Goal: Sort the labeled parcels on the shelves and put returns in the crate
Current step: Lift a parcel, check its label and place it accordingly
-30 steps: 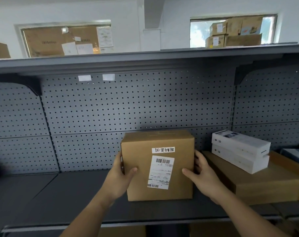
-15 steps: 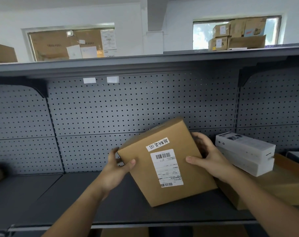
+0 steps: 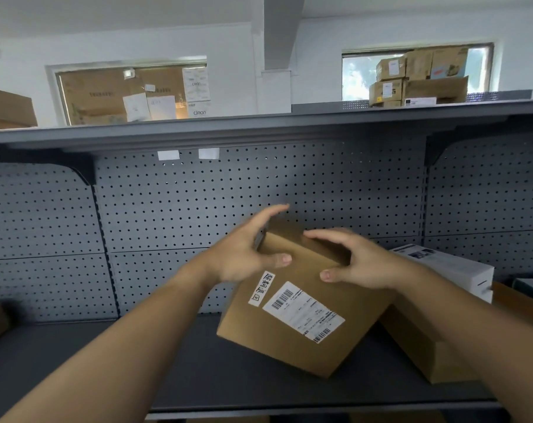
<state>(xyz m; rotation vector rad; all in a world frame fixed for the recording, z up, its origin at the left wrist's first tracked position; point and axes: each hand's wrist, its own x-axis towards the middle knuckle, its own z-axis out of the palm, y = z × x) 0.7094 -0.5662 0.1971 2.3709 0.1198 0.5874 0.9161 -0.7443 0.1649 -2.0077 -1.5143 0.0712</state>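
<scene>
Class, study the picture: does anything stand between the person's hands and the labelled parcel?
Nothing visible does. The left hand and the right hand hold the tilted parcel at its upper end, touching the cardboard directly. The crate is not in view, so the way there cannot be judged.

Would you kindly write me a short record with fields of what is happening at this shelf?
parcel: brown cardboard, tilted over the grey shelf
labels: barcode shipping label and small white strip, on its front
left hand: grips the upper left corner, thumb on front
right hand: grips the top edge, thumb on front
neighbours: white box on a flat brown box, at right
crate: not in view
</scene>
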